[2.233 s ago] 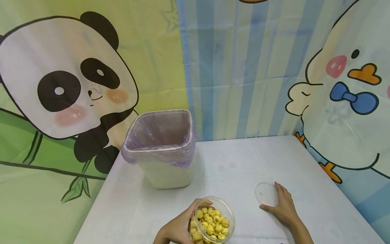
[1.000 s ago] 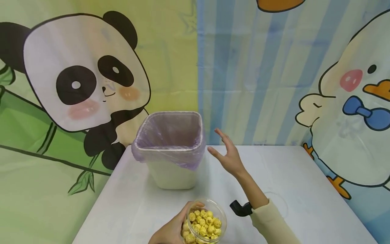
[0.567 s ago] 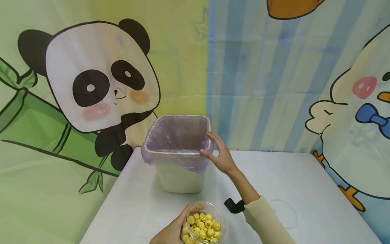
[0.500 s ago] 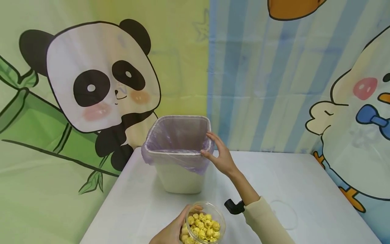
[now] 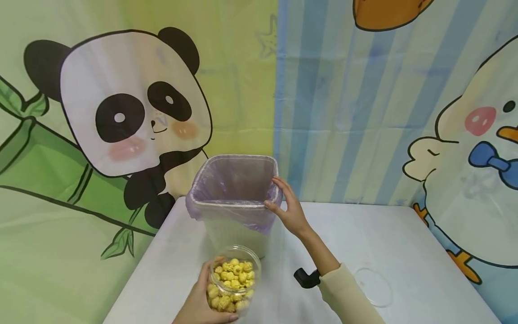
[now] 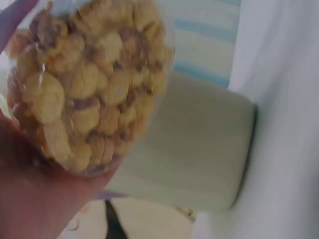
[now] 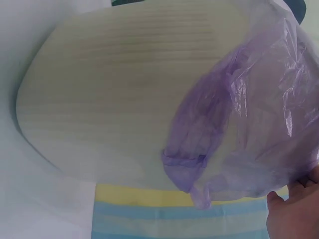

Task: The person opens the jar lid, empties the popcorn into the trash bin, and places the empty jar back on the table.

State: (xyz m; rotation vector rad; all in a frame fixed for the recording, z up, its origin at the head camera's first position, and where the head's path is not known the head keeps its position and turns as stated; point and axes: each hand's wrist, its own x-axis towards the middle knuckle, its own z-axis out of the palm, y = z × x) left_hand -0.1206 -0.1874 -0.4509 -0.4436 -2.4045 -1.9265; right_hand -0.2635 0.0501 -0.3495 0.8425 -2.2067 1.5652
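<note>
Here's the tub (image 5: 230,300), open-topped, well filled with popcorn (image 5: 236,272), on the near side of the bin (image 5: 232,234), with the left hand (image 5: 198,294) wrapped around its side. Over at the bin, the right hand (image 5: 292,215) grips the corner of the rim, thumb at the front and fingers along the side, over the purple bag (image 5: 259,221). And there's the danger, I'd say: no cover on that tub, so a sharp tilt or a slack hold could send pieces across the table (image 5: 328,234). Squeeze too hard and the thin-looking wall might buckle; tug at that rim and the bag could slip, or the bin tip. Over to the views: only the head camera looks into the bin's mouth, and only it catches the clear lid (image 5: 373,287) lying off to the right. The left wrist gives us brown patches on the popcorn through the plastic, lost from above. The right wrist picks out a gathered tail of bag hanging outside the bin, but those fingertips are partly hidden there. Whether the tub's base touches the table, I can't tell.
</note>
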